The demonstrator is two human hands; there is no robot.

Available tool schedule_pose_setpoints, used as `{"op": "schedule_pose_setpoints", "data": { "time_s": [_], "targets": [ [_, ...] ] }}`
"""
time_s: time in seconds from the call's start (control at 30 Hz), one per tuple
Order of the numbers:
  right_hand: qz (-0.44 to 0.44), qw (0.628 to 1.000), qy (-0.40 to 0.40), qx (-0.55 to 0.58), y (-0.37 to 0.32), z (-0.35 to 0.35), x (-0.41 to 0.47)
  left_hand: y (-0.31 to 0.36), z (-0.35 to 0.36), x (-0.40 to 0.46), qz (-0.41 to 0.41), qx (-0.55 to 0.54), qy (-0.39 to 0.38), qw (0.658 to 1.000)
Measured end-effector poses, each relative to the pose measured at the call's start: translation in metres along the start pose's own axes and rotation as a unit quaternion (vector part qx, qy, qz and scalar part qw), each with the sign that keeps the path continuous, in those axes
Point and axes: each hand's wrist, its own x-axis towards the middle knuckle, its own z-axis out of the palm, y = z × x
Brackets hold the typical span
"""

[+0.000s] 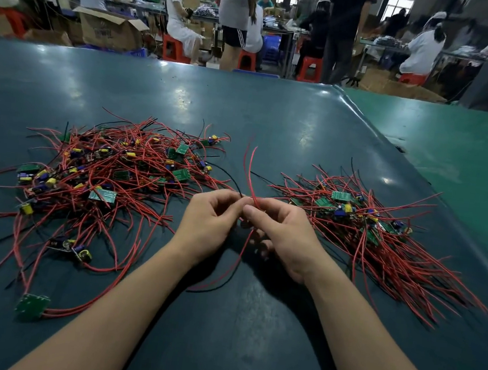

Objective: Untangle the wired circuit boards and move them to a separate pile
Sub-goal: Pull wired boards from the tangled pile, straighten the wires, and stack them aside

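no text can be read here. the open cardboard box, far beyond the two hands' pinch on the wires, carries dark print too blurred to make out. the green circuit boards show pale markings too small to read.

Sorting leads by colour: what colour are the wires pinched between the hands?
Red, the wires rising from the hands; clearest in the head view.

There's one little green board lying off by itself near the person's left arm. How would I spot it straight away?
Start at the big tangled pile of red wires on the left of the dark green table. Drop to its near edge, just outside the left forearm. There the lone green board lies flat, apart from the heap, joined to it only by red wires trailing from its side.
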Motion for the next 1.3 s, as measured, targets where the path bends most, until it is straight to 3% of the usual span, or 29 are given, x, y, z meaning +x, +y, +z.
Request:
{"op": "schedule_pose_setpoints", "data": {
  "time_s": [0.13,0.3,0.47,0.53,0.63,0.7,1.0,1.2,1.3],
  "targets": [
    [-0.004,0.991,0.098,0.093,-0.005,-0.002,0.005,0.002,-0.003,0.0,0.021,-0.022,0.043,0.999],
    [-0.009,0.963,0.138,0.231,-0.011,-0.011,0.006,0.011,-0.006,-0.001,-0.131,-0.185,-0.033,0.973],
    [-0.004,0.922,0.184,0.34,-0.015,-0.014,0.007,0.009,-0.02,0.0,-0.162,-0.353,-0.132,0.912],
    [-0.007,0.903,0.197,0.381,-0.015,-0.016,0.008,0.005,-0.014,0.0,-0.187,-0.326,-0.121,0.919],
    [-0.017,0.921,0.193,0.337,-0.012,-0.014,0.008,0.006,0.001,-0.004,-0.116,-0.135,-0.11,0.978],
    [-0.019,0.946,0.178,0.269,-0.007,-0.008,0.009,0.003,0.005,-0.007,-0.055,-0.075,-0.131,0.987],
    [-0.079,0.98,0.13,0.131,-0.003,0.004,0.003,0.007,0.003,-0.002,-0.116,-0.211,0.028,0.97],
    [-0.072,0.981,0.098,0.15,-0.003,0.004,0.003,0.006,0.003,-0.001,-0.117,-0.248,-0.027,0.961],
    [-0.065,0.979,0.117,0.151,-0.002,0.006,0.004,0.006,0.001,-0.001,-0.111,-0.226,-0.013,0.968]
  ]
}}
